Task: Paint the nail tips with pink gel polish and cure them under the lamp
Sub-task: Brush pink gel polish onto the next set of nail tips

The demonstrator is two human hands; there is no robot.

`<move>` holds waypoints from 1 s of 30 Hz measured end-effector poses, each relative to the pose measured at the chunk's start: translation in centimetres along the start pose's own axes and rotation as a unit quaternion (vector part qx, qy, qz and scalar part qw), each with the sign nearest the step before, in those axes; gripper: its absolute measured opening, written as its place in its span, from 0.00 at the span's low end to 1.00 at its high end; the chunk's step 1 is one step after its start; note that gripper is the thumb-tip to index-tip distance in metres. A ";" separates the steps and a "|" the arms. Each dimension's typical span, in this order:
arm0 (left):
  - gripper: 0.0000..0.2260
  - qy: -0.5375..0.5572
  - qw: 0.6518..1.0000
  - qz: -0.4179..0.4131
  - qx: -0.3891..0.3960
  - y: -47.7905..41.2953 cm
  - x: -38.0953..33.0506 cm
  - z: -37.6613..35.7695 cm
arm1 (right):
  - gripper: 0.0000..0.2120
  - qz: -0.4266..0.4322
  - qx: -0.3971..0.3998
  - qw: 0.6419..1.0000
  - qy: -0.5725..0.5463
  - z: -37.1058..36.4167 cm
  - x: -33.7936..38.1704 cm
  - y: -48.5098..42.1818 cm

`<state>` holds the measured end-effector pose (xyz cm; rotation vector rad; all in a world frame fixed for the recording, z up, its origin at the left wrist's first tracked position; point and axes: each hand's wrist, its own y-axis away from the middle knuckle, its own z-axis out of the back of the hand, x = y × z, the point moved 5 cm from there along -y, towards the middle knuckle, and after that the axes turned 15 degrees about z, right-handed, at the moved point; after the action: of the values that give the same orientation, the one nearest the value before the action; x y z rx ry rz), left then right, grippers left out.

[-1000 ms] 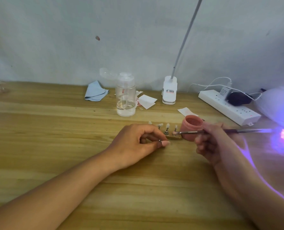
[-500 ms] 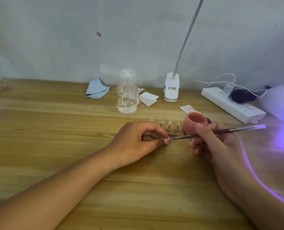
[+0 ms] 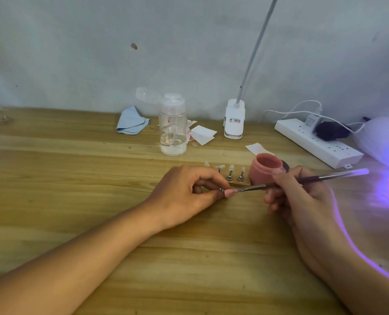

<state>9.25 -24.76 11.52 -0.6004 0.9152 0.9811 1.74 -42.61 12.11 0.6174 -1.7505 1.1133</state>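
Left hand (image 3: 189,192) pinches 1 pink nail tip (image 3: 229,193), right hand (image 3: 302,201) grips 1 brush (image 3: 252,189). 4 clear tips (image 3: 231,172), 1 jar (image 3: 267,169) behind; wooden desk (image 3: 75,178), grey wall (image 3: 75,53).

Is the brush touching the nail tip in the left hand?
Touching. Head view: the brush lies with its bristles on the pink nail tip pinched by the left hand; no gap shows.

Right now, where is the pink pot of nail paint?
In the head view, the pink pot stands open on the table, right of centre, beside the row of nail tips and just behind the right hand.
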 end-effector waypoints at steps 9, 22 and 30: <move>0.03 0.028 1.000 -0.005 0.009 0.1 -0.2 0.0 | 0.10 0.014 0.008 1.000 0.001 0.0 0.0 0.2; 0.02 0.024 1.000 -0.010 0.009 -0.1 0.0 0.0 | 0.12 0.028 0.018 0.999 -0.003 -0.1 0.1 0.3; 0.05 0.025 1.000 0.003 0.010 -0.2 0.1 -0.1 | 0.11 0.031 -0.007 0.999 -0.042 0.0 0.6 0.6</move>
<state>9.39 -24.86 11.42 -0.6080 0.9701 0.9654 1.00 -42.30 12.38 0.6128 -1.8591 1.1295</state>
